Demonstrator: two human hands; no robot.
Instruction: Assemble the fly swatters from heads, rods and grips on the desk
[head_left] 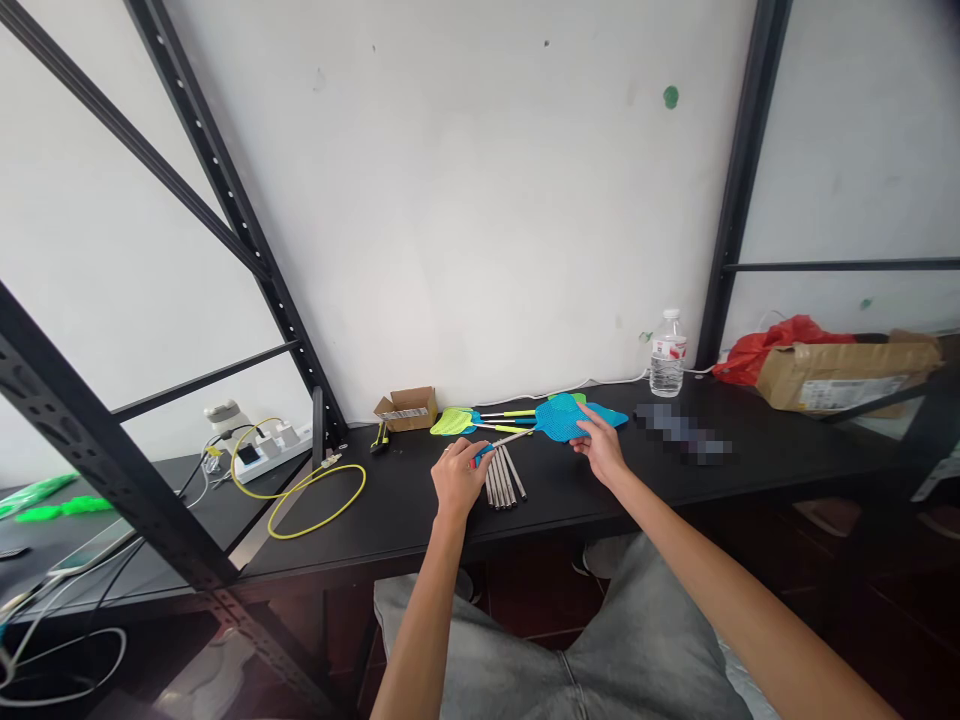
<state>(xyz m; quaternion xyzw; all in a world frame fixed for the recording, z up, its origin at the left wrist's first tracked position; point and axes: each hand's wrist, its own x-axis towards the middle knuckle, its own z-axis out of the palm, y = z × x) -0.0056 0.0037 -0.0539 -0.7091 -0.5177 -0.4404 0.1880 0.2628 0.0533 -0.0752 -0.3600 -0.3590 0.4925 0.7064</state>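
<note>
A blue fly swatter (561, 418) is stretched between my two hands, above the black table. My left hand (457, 474) is closed around its handle end, where a bit of blue and red shows. At the other end, my right hand (598, 440) pinches the edge of the mesh head. Below the thin shaft lie several metal rods (504, 480), fanned side by side, their upper ends partly hidden by my left hand. Just behind, yellow-green fly swatters (452, 421) and another blue swatter head (611, 416) lie on the table, partly covered by the held one.
A small open cardboard box (409, 410) sits by the wall, with a yellow cable (315, 532) and a power strip (274, 450) to the left. At right are a water bottle (667, 360) and a larger carton (844, 375). Black rack posts (739, 180) flank the table.
</note>
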